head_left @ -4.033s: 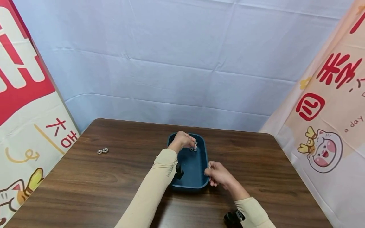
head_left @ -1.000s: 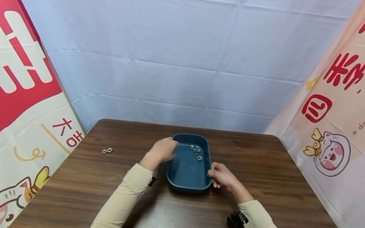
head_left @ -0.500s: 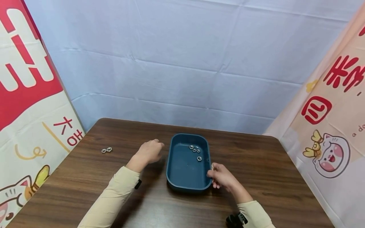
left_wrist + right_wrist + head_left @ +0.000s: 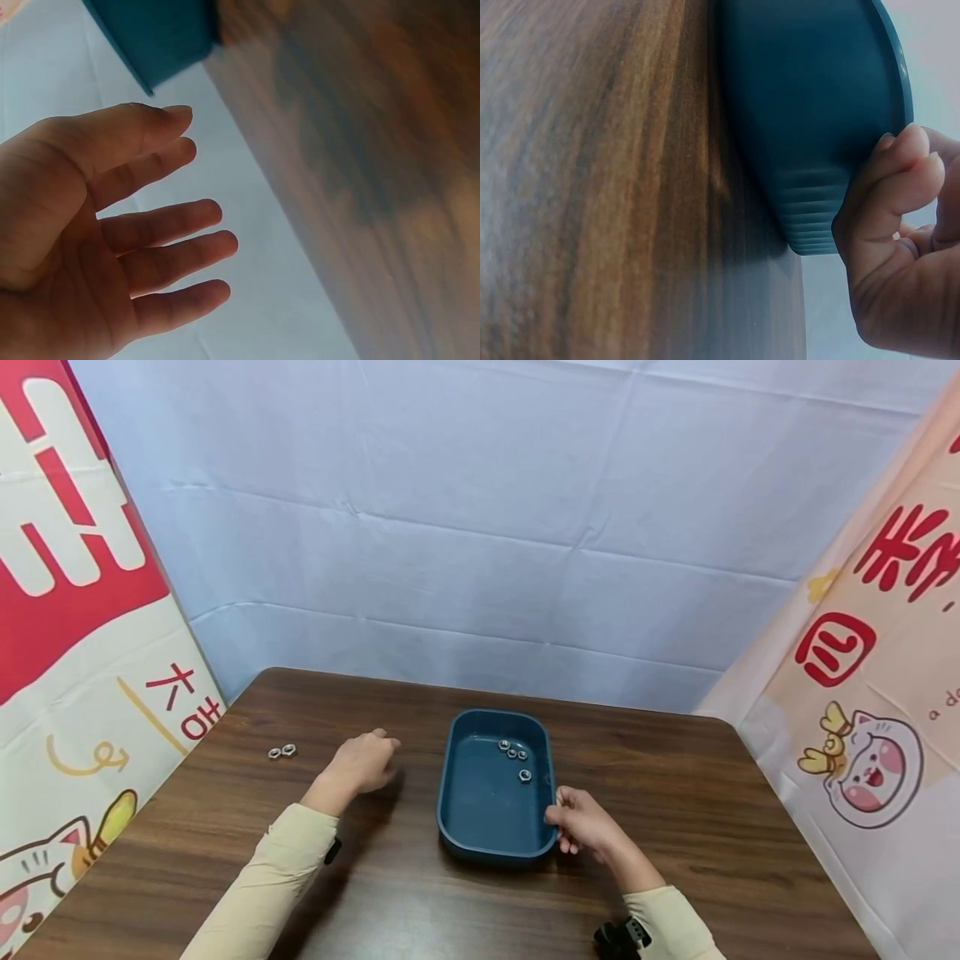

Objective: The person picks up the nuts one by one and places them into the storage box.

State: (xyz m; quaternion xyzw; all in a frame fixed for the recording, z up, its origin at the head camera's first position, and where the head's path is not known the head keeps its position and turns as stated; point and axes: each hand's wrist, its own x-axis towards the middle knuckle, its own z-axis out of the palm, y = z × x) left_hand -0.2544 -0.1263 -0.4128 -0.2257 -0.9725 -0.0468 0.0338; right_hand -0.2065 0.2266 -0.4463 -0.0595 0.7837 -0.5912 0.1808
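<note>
A dark blue rectangular tray [image 4: 487, 814] stands on the table, with several metal hex nuts [image 4: 525, 776] lying in its far right part. My right hand [image 4: 585, 828] pinches the tray's right rim; in the right wrist view its curled fingers [image 4: 900, 180] lie against the outer wall. Above the table left of the tray is my left hand [image 4: 358, 765], holding nothing. Its fingers [image 4: 172, 262] look spread and relaxed in the left wrist view. Two more hex nuts [image 4: 282, 751] lie close together on the table, farther left of that hand.
The brown wooden table [image 4: 675, 793] ends at a pale cloth backdrop [image 4: 480, 527]. Printed banners hang at the left [image 4: 82, 610] and at the right [image 4: 847, 693]. A black wrist camera [image 4: 621, 937] sits on the right forearm.
My left hand has come out of the tray and moved left over the table. One more nut now shows inside the tray. My right hand has kept its grip on the rim.
</note>
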